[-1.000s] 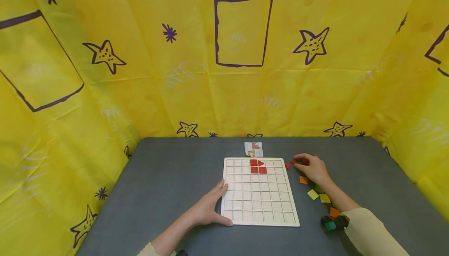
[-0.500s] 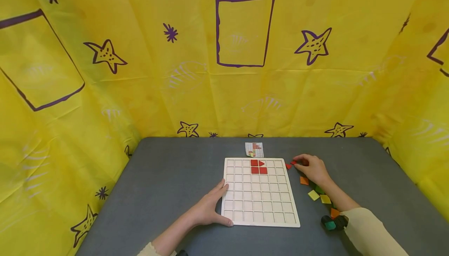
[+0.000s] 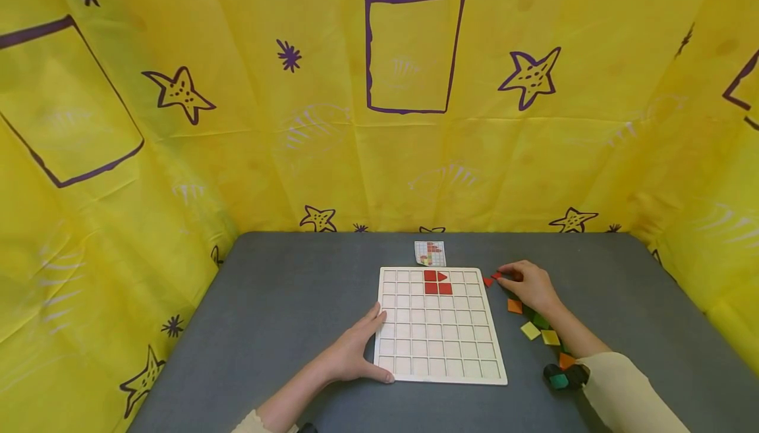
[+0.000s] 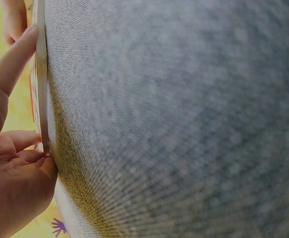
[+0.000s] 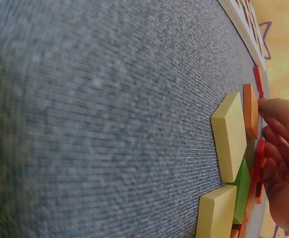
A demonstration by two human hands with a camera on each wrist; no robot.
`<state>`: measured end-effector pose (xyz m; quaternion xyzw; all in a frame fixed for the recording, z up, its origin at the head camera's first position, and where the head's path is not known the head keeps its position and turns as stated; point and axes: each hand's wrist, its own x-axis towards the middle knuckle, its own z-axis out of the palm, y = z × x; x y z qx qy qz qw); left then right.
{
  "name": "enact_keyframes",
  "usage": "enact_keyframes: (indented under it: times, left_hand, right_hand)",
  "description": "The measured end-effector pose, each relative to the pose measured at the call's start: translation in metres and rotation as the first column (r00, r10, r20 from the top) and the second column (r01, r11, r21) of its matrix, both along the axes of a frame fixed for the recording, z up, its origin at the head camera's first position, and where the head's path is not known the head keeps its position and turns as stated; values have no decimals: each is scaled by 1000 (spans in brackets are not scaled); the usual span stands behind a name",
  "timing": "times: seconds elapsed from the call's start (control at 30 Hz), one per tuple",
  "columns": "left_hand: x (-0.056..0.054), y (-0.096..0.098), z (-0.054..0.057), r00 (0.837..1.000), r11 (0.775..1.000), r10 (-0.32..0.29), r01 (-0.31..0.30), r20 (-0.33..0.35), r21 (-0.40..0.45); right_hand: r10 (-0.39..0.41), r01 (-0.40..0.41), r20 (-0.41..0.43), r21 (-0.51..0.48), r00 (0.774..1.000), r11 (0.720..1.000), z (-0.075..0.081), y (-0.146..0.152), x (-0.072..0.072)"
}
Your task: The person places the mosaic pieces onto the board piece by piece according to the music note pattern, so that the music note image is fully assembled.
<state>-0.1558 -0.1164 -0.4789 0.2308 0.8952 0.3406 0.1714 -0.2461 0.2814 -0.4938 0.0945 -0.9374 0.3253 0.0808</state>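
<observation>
A white gridded board (image 3: 441,334) lies on the grey table, with several red tiles (image 3: 437,283) set in its top two rows; one is a triangle. My left hand (image 3: 356,347) rests at the board's left edge, thumb at the near corner and fingers spread along the side; the left wrist view shows the thumb (image 4: 15,62) against the edge. Beyond the board's right side, my right hand (image 3: 530,286) pinches a small red triangle tile (image 3: 496,275) at the tabletop. Another red triangle (image 3: 488,282) lies beside it. More red (image 5: 260,171) shows under the right hand.
A small printed pattern card (image 3: 429,253) lies behind the board. Loose tiles lie near the right forearm: orange (image 3: 514,306), pale yellow (image 3: 530,331), yellow (image 3: 550,337) and green (image 3: 540,321). A yellow patterned cloth (image 3: 332,156) hangs around the table.
</observation>
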Motion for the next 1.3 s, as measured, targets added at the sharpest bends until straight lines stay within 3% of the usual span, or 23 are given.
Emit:
enact_keyframes:
  times: [0.3,0.5,0.8,0.93,1.1,1.3]
  left_hand:
    - [0,0,1,1000,1000,-2,2,22,-3]
    - [1,0,-1,1000,1000,8,-8,28,-6]
    - [0,0,-1,1000,1000,15,-15,24,-2]
    - [0,0,0,1000,1000,8,-8,22,-5]
    - [0,0,0,1000,1000,7,-7,10,-3]
    - [0,-1,0,1000,1000,8,-8,7,3]
  right_hand:
    - [-40,40,2,-52,999,998,-2,0,1]
    - [-79,82,29,-142,996,986,0,-11,6]
    - [-7,31,106,-226,994,974,3,-43,10]
    - [55,-34,98,-202,994,979,1,-53,10]
    - [137,-135,18,-71,990,988,1,-60,9]
    - [205,-206,-46,-16,978,978,0,-63,6]
